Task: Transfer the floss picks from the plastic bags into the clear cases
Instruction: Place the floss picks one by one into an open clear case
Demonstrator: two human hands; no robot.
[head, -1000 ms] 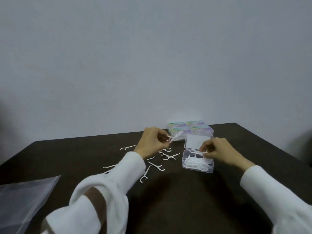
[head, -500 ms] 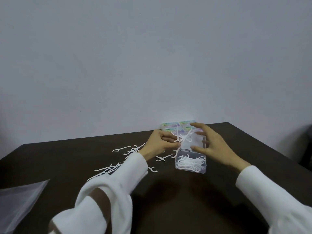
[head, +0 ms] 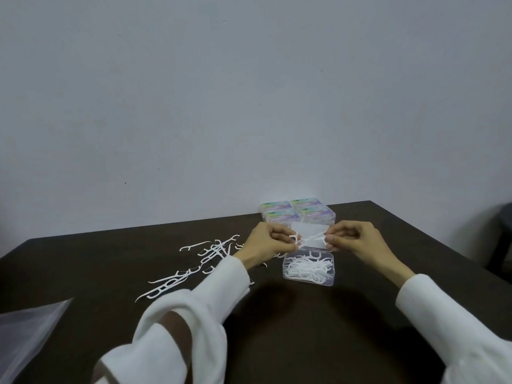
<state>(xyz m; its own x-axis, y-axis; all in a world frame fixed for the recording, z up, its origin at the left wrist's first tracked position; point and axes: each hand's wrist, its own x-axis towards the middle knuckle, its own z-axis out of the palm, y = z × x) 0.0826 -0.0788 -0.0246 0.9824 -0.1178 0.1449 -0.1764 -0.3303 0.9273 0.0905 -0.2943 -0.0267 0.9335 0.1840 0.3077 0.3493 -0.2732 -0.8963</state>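
An open clear case (head: 288, 275) sits on the dark table (head: 304, 328), partly filled with white floss picks. Just above its far edge, my left hand (head: 266, 242) and my right hand (head: 357, 241) each pinch an end of a small bunch of floss picks (head: 309, 239) held between them. Several loose floss picks (head: 194, 261) lie scattered on the table to the left of my left arm. An empty plastic bag (head: 25, 336) lies at the table's near left edge.
Several closed cases with coloured labels (head: 297, 210) stand in a block at the table's back edge, against the grey wall. The open case's lid (head: 304, 227) lies flat behind it. A dark object (head: 502, 231) stands off the table at right.
My right hand left the case, rose and now pinches the picks that my left hand carried over the case. The view has shifted slightly to the right.
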